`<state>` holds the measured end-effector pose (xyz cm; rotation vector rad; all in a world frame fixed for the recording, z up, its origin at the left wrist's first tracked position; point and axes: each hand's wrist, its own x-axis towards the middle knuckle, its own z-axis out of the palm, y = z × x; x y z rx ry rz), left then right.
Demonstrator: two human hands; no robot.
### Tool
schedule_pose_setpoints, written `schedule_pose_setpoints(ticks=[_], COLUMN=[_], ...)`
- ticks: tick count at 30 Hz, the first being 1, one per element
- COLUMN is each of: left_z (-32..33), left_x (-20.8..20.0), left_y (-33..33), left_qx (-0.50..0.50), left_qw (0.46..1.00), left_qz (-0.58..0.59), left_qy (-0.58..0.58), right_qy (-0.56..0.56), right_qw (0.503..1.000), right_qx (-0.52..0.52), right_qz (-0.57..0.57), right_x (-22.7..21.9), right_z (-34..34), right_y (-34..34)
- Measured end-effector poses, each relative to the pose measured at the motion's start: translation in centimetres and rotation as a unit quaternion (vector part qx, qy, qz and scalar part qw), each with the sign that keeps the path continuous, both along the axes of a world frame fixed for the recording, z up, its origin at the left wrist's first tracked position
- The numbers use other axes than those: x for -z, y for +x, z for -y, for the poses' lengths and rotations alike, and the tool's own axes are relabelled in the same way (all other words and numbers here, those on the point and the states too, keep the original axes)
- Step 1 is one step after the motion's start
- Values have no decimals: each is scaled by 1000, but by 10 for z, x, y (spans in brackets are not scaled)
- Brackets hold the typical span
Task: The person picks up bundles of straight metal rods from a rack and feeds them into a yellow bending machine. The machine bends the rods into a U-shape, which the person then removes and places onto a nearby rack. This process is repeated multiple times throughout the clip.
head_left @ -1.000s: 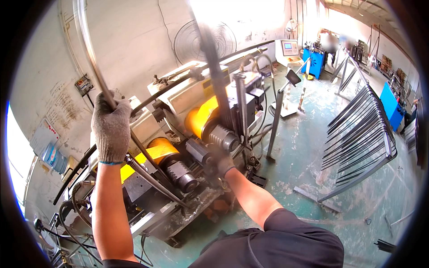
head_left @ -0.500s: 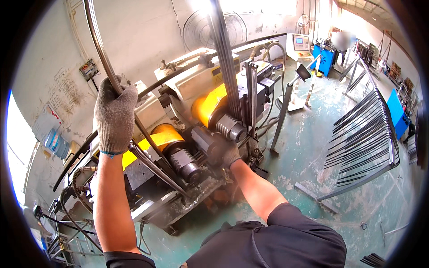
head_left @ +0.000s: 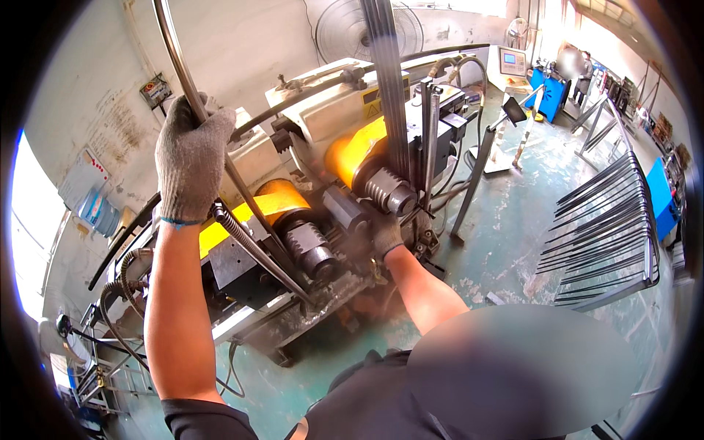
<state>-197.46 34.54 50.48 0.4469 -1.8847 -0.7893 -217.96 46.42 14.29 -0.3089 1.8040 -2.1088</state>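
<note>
My left hand (head_left: pixel 192 161), in a grey knit glove, is closed round a long shiny metal tube (head_left: pixel 170 37). The tube slants down past the hand toward the near yellow-collared roller head (head_left: pixel 308 246) of a machine. Low at the machine, my gloved right hand (head_left: pixel 385 233) is beside a dark block-shaped part (head_left: pixel 345 209); its fingers are hidden and smeared. A second roller head (head_left: pixel 390 191) with a yellow cover is just beyond that hand. Behind this head stands an upright bundle of dark metal bars (head_left: pixel 389 88).
A ribbed hose (head_left: pixel 246 238) crosses the machine's near side. A slanted post (head_left: pixel 473 183) stands right of it. Farther right, a rack (head_left: pixel 653 249) bears many dark bars. A control panel (head_left: pixel 512 62), a blue machine (head_left: pixel 548 92) and a person (head_left: pixel 584 77) are at the back.
The whole view has shifted, so the machine sits slightly farther right. My left hand still grips the tube, and my right hand stays low by the dark block.
</note>
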Motion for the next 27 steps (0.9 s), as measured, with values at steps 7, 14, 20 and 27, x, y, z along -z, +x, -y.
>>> schedule_pose_setpoints(ticks=[7,14,20,27], left_z=[5,4,15,45], left_x=[-20,-37,-32,-15], left_y=[-3,-8,2,26], left_qx=[-17,-7,-15,-121], left_qw=[998,1000,1000,926], left_qz=[10,-10,-6,203], left_qy=[-52,23,23,-294], right_qy=[-25,-11,-139,-72], right_qw=[995,1000,987,995], right_qx=[-8,-17,-50,-50], right_qz=[-99,3,61,38], right_x=[11,-6,3,37], right_z=[-6,-7,-2,-11], right_y=[-7,-4,-10,-12])
